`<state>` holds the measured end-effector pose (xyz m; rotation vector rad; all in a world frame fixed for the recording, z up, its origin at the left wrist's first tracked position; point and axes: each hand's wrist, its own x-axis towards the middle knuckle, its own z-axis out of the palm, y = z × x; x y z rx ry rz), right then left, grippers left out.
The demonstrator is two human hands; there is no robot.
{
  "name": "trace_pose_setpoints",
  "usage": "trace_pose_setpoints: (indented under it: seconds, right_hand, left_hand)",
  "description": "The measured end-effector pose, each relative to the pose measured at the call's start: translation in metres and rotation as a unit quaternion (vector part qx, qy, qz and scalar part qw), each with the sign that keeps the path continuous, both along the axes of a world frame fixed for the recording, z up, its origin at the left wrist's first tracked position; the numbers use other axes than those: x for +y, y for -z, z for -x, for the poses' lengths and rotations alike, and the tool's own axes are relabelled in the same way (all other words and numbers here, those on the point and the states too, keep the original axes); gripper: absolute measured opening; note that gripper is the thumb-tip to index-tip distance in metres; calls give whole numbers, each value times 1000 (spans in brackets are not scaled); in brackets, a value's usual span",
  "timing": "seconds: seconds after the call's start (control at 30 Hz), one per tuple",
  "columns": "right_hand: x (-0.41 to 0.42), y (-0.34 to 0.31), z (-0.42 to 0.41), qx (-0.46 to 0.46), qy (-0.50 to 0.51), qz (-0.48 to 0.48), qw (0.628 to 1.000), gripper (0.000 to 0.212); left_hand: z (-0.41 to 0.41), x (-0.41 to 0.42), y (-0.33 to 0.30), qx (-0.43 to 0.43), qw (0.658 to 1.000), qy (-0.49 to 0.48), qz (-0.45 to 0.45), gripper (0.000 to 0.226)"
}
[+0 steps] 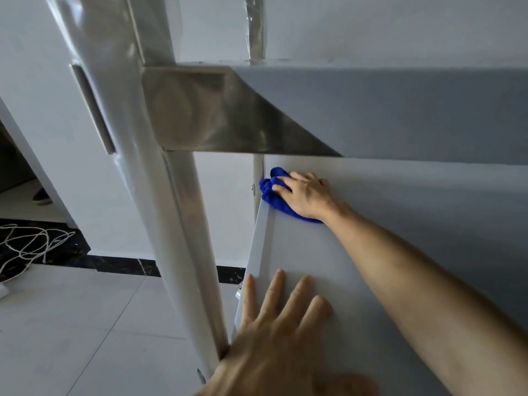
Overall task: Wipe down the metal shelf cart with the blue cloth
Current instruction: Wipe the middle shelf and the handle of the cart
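- The blue cloth (273, 192) lay bunched at the far-left corner of the lower shelf (328, 295) of the metal shelf cart, toward 11 o'clock from the picture's centre, touching the rear post (258, 172).
- The right hand (307, 195) pressed down on the cloth, fingers curled over its bulk and closed on it; the arm reached in from 4 o'clock.
- The left hand (280, 324) lay flat on the same shelf at 6 o'clock, fingers spread apart and holding nothing, apparently steadying the cart.
- The cloth looked soft, light and thick-piled, probably microfibre. It likely crumpled readily, so a broad palm on top with the fingers gathering the folds seemed the best hold; a fingertip pinch would probably let it trail.
- The shelf surface looked smooth, hard and stiff. The cloth likely slid easily over it, so downward pressure seemed to matter more than grip.
- The upper shelf (371, 110) hung close above at 12 o'clock, leaving low clearance for the knuckles.
- The front post (171, 195) stood at 9 o'clock, just beside the left hand.
- The cart may have rolled if pushed hard, though no wheels showed.
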<state>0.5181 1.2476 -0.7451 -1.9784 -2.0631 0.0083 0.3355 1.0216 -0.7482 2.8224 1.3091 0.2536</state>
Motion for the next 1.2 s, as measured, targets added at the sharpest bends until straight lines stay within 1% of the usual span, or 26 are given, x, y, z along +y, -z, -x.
trace_pose_setpoints:
  seconds: [0.07, 0.13, 0.2, 0.3, 0.37, 0.43, 0.5, 0.57, 0.63, 0.77, 0.83, 0.9, 0.97, 1.03, 1.1, 1.2]
  right_hand:
    - [-4, 0, -6, 3, -5, 6, 1000, 48]
    - [-11, -1, -25, 4, 8, 11, 1000, 49]
    - [-22, 1, -62, 4, 45, 1, 999, 49]
    - [-50, 4, -143, 25, 142, -1, 989, 52]
    - [-73, 5, -192, 35, 226, 1, 973, 54]
    - [-88, 4, -217, 28, 302, 20, 953, 56]
    - [-86, 1, -214, 21, 334, 36, 942, 57]
    - [-73, -1, -190, 23, 331, 30, 943, 56]
    - [-55, -2, -154, 24, 291, 24, 956, 57]
    - [-23, -2, -56, 10, 145, 26, 989, 55]
    - [-17, 0, -8, 6, 64, 30, 998, 54]
    - [-19, 0, 20, 8, 2, 30, 1000, 53]
    - [-24, -1, 18, 16, -30, 31, 999, 51]
    - [-32, -1, -7, 20, -36, 34, 999, 49]
    - [-40, 0, -46, 25, -2, 27, 999, 49]
    - [-62, 4, -122, 28, 90, 12, 995, 50]
  left_hand:
    - [1, -2, 1, -2, 998, 12, 58, 78]
    - [1, -2, 4, -33, 998, 6, 58, 88]
    - [3, -4, 6, -50, 997, 2, 53, 90]
    - [5, -7, 4, -52, 997, 6, 53, 88]
    - [4, -8, 5, -54, 998, 9, 39, 89]
    - [2, -8, 5, -41, 999, 19, 29, 86]
    - [1, -7, 5, -7, 999, 36, 22, 79]
    - [0, -4, 7, -6, 999, 46, -16, 74]
    - [0, -2, 11, -15, 997, 54, -44, 72]
    - [0, -1, 17, -12, 994, 61, -87, 73]
    - [0, 0, 19, -13, 994, 61, -92, 75]
    - [0, 1, 17, -16, 995, 56, -85, 78]
    - [0, 1, 16, -11, 996, 54, -72, 81]
    - [1, 0, 14, -11, 997, 52, -49, 87]
    - [2, 0, 12, -18, 998, 45, -32, 93]
    - [3, -2, 12, -27, 997, 53, -47, 90]
